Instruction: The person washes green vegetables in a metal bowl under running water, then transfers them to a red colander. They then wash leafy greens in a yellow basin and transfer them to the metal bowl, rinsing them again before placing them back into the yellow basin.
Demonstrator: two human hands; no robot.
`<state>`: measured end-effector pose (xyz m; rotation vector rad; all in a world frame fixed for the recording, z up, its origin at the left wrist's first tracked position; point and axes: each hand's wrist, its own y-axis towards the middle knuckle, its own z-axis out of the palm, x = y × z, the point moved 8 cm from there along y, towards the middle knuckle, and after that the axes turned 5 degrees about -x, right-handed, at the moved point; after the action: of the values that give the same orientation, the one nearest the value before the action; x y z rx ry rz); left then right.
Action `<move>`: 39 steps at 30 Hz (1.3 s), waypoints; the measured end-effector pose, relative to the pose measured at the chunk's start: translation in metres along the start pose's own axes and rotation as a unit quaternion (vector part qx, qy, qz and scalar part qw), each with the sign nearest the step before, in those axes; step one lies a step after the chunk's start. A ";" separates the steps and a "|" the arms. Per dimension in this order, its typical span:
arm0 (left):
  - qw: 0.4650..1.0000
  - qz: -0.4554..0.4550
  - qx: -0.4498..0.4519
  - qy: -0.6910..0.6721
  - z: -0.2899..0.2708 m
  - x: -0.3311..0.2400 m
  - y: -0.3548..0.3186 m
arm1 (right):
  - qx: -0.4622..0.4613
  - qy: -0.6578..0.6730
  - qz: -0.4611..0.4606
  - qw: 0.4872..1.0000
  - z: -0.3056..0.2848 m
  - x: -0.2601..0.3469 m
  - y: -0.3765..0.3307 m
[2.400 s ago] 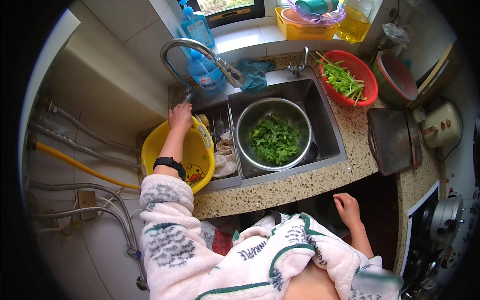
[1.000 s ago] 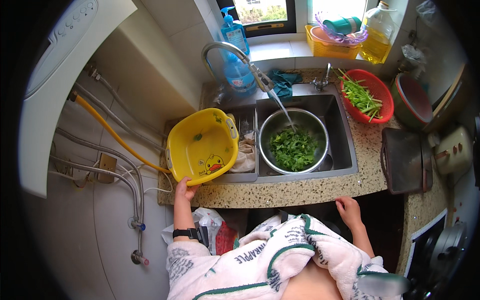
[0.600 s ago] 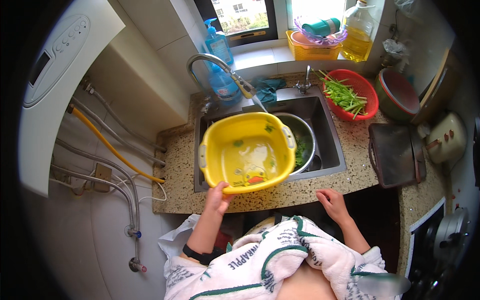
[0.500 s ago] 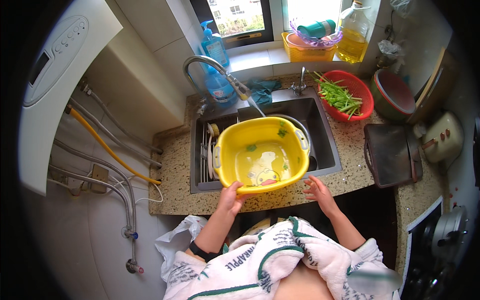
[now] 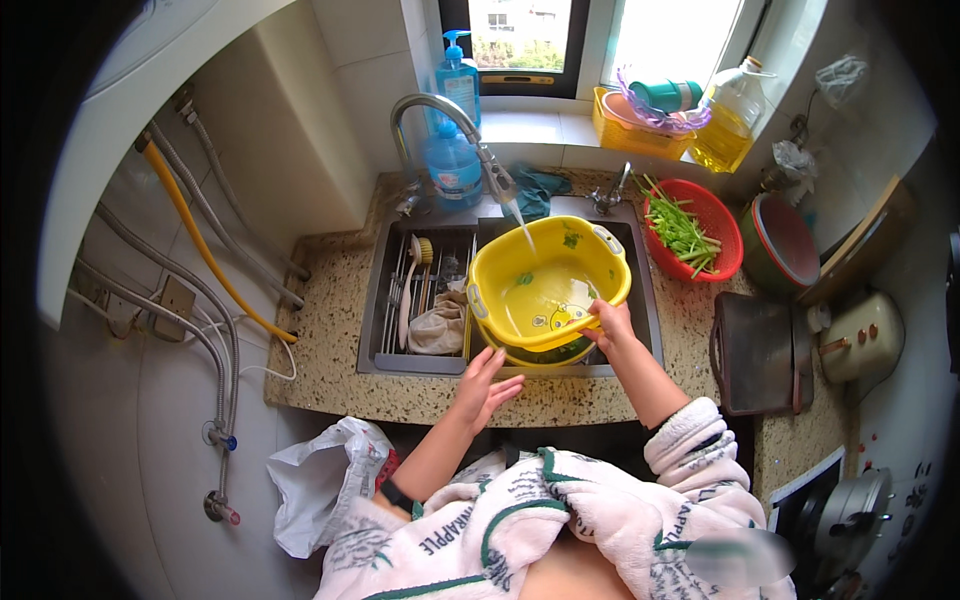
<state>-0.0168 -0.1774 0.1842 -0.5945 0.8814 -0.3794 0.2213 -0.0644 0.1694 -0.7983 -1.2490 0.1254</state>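
My right hand (image 5: 614, 330) grips the near right rim of a yellow plastic basin (image 5: 500, 262), which is tilted over the sink (image 5: 648, 300). Below the basin's front edge my left hand (image 5: 484, 392) is open, fingers stretched out, holding nothing. Water runs from the pull-down faucet (image 5: 497, 182) into the basin. A little water, a few bits of green leaf and a printed duck face show inside. Under the basin sits a bowl with greens (image 5: 572, 350), mostly hidden.
A rack (image 5: 385, 325) in the sink's left part holds a brush (image 5: 408, 300) and a cloth (image 5: 437, 326). A red colander (image 5: 722, 225) of green stalks stands right of the sink. Soap bottles (image 5: 453, 165) stand behind. A dark tray (image 5: 755, 350) lies on the right counter.
My right hand has taken hold of the basin's rim, and my left hand has let go. The basin has tilted and shifted right relative to the sink, uncovering the cloth and the lower bowl.
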 end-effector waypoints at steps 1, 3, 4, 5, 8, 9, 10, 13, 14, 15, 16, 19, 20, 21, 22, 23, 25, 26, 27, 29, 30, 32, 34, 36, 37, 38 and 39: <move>1.000 0.008 0.003 -0.009 -0.015 -0.003 -0.010 | -0.013 0.000 0.003 1.000 0.003 -0.001 0.004; 0.999 0.026 -0.014 -0.038 -0.050 -0.009 -0.028 | -0.006 0.017 0.007 1.000 0.011 -0.004 0.009; 0.997 0.031 -0.044 -0.056 -0.071 -0.012 -0.035 | -0.001 0.026 0.008 1.000 0.015 -0.006 0.011; 0.995 0.054 -0.059 -0.058 -0.087 -0.017 -0.042 | 0.002 0.025 0.008 1.000 0.018 -0.008 0.012; 0.988 0.089 -0.114 -0.059 -0.126 -0.026 -0.059 | 0.000 0.020 0.009 1.000 0.022 -0.011 0.013; 0.986 0.092 -0.128 -0.061 -0.134 -0.027 -0.063 | -0.006 0.018 0.009 1.000 0.020 -0.010 0.014; 0.982 0.094 -0.149 -0.060 -0.141 -0.028 -0.066 | -0.007 0.019 0.012 1.000 0.018 -0.010 0.014; 0.982 0.099 -0.147 -0.071 -0.144 -0.029 -0.067 | 0.005 0.000 0.004 1.000 0.011 0.001 0.014; 0.981 0.100 -0.148 -0.073 -0.144 -0.029 -0.067 | -0.002 0.004 -0.002 1.000 0.006 0.006 0.014; 0.981 0.097 -0.146 -0.077 -0.143 -0.028 -0.066 | -0.002 0.008 -0.009 1.000 0.002 0.012 0.016; 0.982 0.095 -0.145 -0.080 -0.142 -0.026 -0.064 | -0.019 0.012 -0.012 1.000 -0.002 0.016 0.017; 0.982 0.087 -0.151 -0.077 -0.140 -0.021 -0.062 | -0.018 0.038 -0.034 0.999 -0.001 0.027 0.024; 0.982 0.085 -0.153 -0.074 -0.140 -0.020 -0.062 | -0.031 0.044 -0.038 0.998 0.000 0.028 0.027; 0.982 0.086 -0.152 -0.071 -0.140 -0.020 -0.061 | -0.025 0.036 -0.048 0.998 0.005 0.028 0.030; 0.982 0.087 -0.151 -0.068 -0.139 -0.020 -0.061 | -0.036 0.036 -0.046 0.998 0.007 0.026 0.032; 0.983 0.088 -0.151 -0.065 -0.139 -0.020 -0.062 | -0.032 0.031 -0.047 0.998 0.011 0.022 0.034; 0.982 0.089 -0.153 -0.062 -0.140 -0.021 -0.062 | -0.018 0.025 -0.047 0.998 0.019 0.014 0.035; 0.981 0.090 -0.161 -0.058 -0.141 -0.022 -0.063 | -0.003 0.030 -0.055 0.998 0.022 0.012 0.034; 0.982 0.085 -0.157 -0.067 -0.141 -0.021 -0.063 | 0.014 0.035 -0.058 0.998 0.023 0.009 0.033; 0.981 0.074 -0.160 -0.079 -0.141 -0.019 -0.063 | 0.046 0.039 -0.062 0.996 0.021 0.004 0.030; 0.981 0.071 -0.162 -0.079 -0.142 -0.018 -0.063 | 0.050 0.028 -0.074 0.996 0.015 0.004 0.029; 0.981 0.066 -0.165 -0.079 -0.142 -0.017 -0.063 | 0.071 0.003 -0.098 0.993 0.004 0.006 0.027; 0.980 0.072 -0.169 -0.078 -0.144 -0.017 -0.063 | 0.069 0.004 -0.107 0.992 -0.012 0.010 0.030; 0.979 0.078 -0.173 -0.076 -0.144 -0.018 -0.064 | 0.060 0.016 -0.102 0.993 -0.022 0.014 0.041; 0.978 0.080 -0.175 -0.076 -0.145 -0.018 -0.064 | 0.059 0.036 -0.101 0.993 -0.023 0.015 0.048; 0.977 0.080 -0.185 -0.073 -0.146 -0.017 -0.065 | 0.056 0.052 -0.100 0.992 -0.021 0.016 0.056; 0.978 0.082 -0.178 -0.073 -0.145 -0.017 -0.066 | 0.048 0.067 -0.096 0.992 -0.018 0.015 0.064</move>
<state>-0.1485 -0.2666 0.1646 -0.8618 0.8545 -0.0253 0.2636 -0.0194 0.1413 -0.5903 -1.1772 -0.0223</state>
